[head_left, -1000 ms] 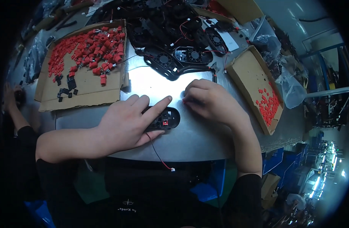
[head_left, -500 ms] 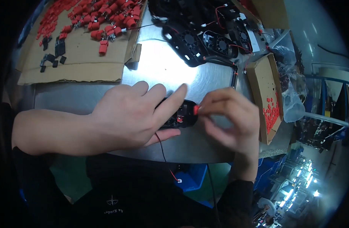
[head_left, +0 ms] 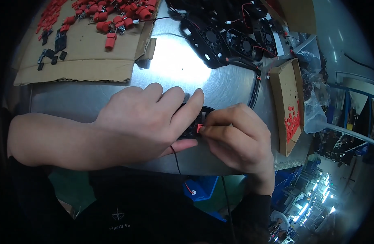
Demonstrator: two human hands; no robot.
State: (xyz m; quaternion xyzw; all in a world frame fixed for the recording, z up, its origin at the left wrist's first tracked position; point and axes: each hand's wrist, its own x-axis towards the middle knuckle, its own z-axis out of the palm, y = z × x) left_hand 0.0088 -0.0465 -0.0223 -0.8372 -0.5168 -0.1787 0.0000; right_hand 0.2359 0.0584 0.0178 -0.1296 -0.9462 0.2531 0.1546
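Observation:
A black plastic housing (head_left: 206,109) lies at the near edge of the metal table, largely covered by my hands. My left hand (head_left: 148,116) grips it from the left, thumb below and fingers across the top. At its right end, my right hand (head_left: 240,136) pinches a small red plastic piece (head_left: 200,127) between thumb and fingertips, against the inside of the housing. A thin dark cable (head_left: 177,158) hangs from under my left hand over the table edge, ending in a small white connector (head_left: 193,192).
Cardboard (head_left: 85,67) at the far left bears red knob-like parts (head_left: 109,40) and small black pieces (head_left: 60,40). Black fan housings (head_left: 213,38) with wires are heaped at the back. A cardboard tray (head_left: 281,97) on the right holds small red pieces (head_left: 292,122). Blue bins (head_left: 205,189) stand below.
My right hand has moved left with the red piece, from the housing's right end to inside it. My left hand keeps its hold. The view has shifted slightly.

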